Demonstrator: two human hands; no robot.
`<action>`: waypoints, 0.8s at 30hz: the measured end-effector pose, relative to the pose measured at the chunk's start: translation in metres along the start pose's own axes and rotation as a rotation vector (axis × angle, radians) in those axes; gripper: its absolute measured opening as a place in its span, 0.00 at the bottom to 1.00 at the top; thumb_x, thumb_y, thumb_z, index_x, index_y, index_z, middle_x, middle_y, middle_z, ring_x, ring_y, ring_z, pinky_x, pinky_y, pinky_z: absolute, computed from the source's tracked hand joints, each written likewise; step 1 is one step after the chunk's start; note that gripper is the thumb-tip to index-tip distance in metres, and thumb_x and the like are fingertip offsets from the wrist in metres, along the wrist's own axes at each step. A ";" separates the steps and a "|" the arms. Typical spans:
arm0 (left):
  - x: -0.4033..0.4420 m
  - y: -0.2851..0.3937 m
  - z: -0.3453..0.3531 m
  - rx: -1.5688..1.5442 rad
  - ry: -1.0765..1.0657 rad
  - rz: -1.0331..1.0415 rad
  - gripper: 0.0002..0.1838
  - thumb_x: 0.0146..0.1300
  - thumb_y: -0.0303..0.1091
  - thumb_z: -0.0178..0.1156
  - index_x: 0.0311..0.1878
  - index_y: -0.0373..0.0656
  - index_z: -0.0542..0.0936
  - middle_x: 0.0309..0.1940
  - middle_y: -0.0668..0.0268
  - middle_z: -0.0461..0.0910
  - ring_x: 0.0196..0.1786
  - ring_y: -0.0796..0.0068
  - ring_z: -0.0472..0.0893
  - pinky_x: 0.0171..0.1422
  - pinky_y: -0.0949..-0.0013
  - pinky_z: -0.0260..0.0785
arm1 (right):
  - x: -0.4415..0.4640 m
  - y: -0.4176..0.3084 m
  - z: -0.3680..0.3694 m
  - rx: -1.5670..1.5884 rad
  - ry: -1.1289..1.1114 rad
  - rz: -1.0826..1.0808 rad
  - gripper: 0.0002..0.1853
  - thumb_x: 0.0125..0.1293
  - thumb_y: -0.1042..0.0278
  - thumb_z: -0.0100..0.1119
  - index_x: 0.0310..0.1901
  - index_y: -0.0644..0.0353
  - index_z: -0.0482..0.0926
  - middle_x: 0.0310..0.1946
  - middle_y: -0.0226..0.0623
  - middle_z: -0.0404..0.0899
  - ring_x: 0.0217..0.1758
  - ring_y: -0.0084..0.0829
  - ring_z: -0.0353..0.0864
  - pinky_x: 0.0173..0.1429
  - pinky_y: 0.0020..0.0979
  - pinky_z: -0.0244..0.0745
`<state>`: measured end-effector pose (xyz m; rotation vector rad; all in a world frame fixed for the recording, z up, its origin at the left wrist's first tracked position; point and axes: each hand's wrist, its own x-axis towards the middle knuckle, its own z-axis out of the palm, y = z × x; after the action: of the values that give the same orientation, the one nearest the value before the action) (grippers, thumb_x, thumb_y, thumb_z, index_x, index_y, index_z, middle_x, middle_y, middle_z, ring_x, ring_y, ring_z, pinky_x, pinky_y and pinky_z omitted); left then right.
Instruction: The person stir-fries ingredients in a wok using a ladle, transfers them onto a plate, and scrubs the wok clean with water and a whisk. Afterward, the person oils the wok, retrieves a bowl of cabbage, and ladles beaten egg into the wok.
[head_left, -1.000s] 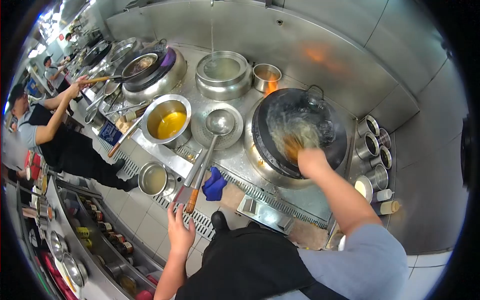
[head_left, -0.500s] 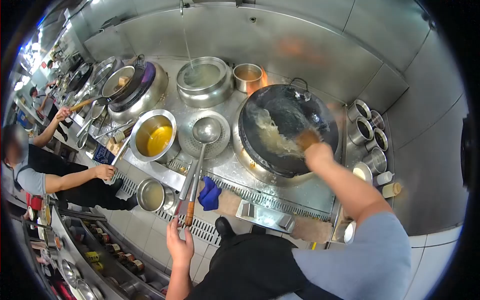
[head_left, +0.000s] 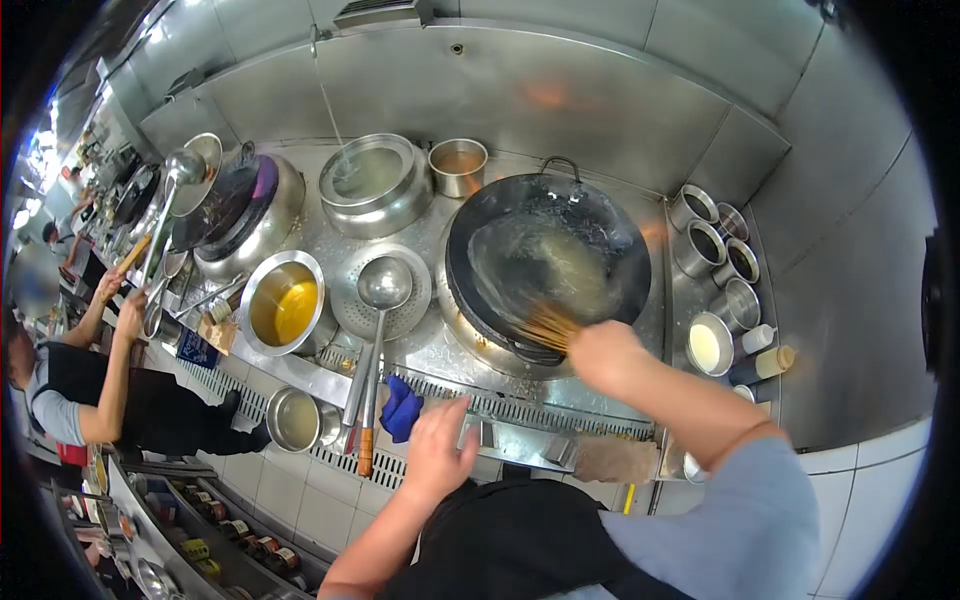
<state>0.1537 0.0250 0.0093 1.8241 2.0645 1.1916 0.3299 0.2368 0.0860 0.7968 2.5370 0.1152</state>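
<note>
My right hand (head_left: 605, 357) is closed around a bamboo wok brush (head_left: 548, 326). The bristles, blurred by motion, press into the near side of a large black wok (head_left: 622, 250). Cloudy water (head_left: 570, 265) swirls across the wok's bottom. My left hand (head_left: 440, 448) hangs open in front of the stove's edge, fingers apart and holding nothing. Close to it lies a crumpled blue cloth (head_left: 401, 408). A ladle (head_left: 385, 283) rests on a perforated strainer (head_left: 345, 303), both handles pointing toward me.
Left of the strainer stands a pot of yellow liquid (head_left: 252, 300). Water runs into a round steel basin (head_left: 345, 215) behind. Steel containers (head_left: 700, 248) and bottles (head_left: 773, 364) line the right side. At the far left, a co-worker's hands (head_left: 128, 312) hold a ladle near another wok (head_left: 222, 205).
My right hand and the brush have swept toward me across the wok, and the water has shifted. My left hand has moved up and right, away from the ladle handle. The flame behind the wok is gone.
</note>
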 end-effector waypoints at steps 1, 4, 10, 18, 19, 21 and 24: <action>0.015 0.010 0.005 -0.021 -0.032 0.057 0.26 0.50 0.26 0.61 0.56 0.37 0.71 0.47 0.52 0.77 0.49 0.52 0.76 0.56 0.56 0.67 | -0.013 0.011 0.002 -0.090 -0.104 0.034 0.11 0.57 0.71 0.50 0.35 0.59 0.84 0.34 0.42 0.84 0.39 0.39 0.84 0.42 0.41 0.79; 0.055 0.039 0.037 0.019 -0.125 0.174 0.28 0.52 0.28 0.60 0.58 0.34 0.69 0.51 0.50 0.74 0.54 0.53 0.73 0.59 0.57 0.64 | 0.063 0.120 0.073 -0.225 0.037 0.360 0.13 0.66 0.67 0.44 0.42 0.58 0.80 0.36 0.41 0.82 0.38 0.37 0.83 0.34 0.39 0.78; 0.072 0.033 0.102 0.507 -0.344 0.369 0.29 0.58 0.33 0.51 0.62 0.27 0.65 0.59 0.48 0.69 0.65 0.54 0.67 0.68 0.58 0.58 | 0.121 0.193 0.035 0.241 0.425 0.707 0.17 0.66 0.60 0.45 0.51 0.55 0.76 0.42 0.48 0.80 0.46 0.45 0.80 0.45 0.44 0.76; 0.111 0.029 0.130 0.519 -0.468 0.363 0.14 0.59 0.46 0.57 0.27 0.46 0.80 0.26 0.64 0.81 0.35 0.64 0.80 0.42 0.60 0.68 | -0.012 0.162 0.041 0.517 0.342 0.358 0.27 0.58 0.57 0.56 0.62 0.46 0.70 0.52 0.45 0.77 0.55 0.45 0.76 0.57 0.40 0.71; 0.102 0.025 0.137 0.481 -0.402 0.284 0.14 0.58 0.47 0.58 0.26 0.47 0.81 0.23 0.65 0.79 0.30 0.64 0.80 0.39 0.61 0.69 | -0.041 0.156 0.055 0.575 0.325 0.172 0.30 0.56 0.58 0.58 0.63 0.47 0.68 0.56 0.45 0.74 0.58 0.43 0.74 0.60 0.38 0.69; 0.080 0.032 0.123 0.441 -0.331 0.329 0.15 0.57 0.47 0.58 0.25 0.47 0.80 0.22 0.65 0.78 0.29 0.64 0.80 0.37 0.61 0.69 | -0.095 0.141 0.063 0.629 -0.014 0.044 0.32 0.54 0.63 0.60 0.64 0.47 0.68 0.57 0.43 0.74 0.59 0.38 0.74 0.62 0.32 0.68; 0.044 0.051 0.102 0.364 -0.244 0.356 0.15 0.56 0.47 0.59 0.22 0.46 0.78 0.20 0.66 0.76 0.27 0.64 0.79 0.34 0.62 0.69 | -0.176 0.123 0.078 1.100 0.070 0.107 0.32 0.54 0.70 0.58 0.64 0.52 0.67 0.57 0.39 0.75 0.58 0.27 0.73 0.62 0.25 0.64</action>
<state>0.2407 0.1086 -0.0106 2.4415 1.9685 0.6289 0.5565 0.2359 0.1174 1.2959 2.4937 -1.3234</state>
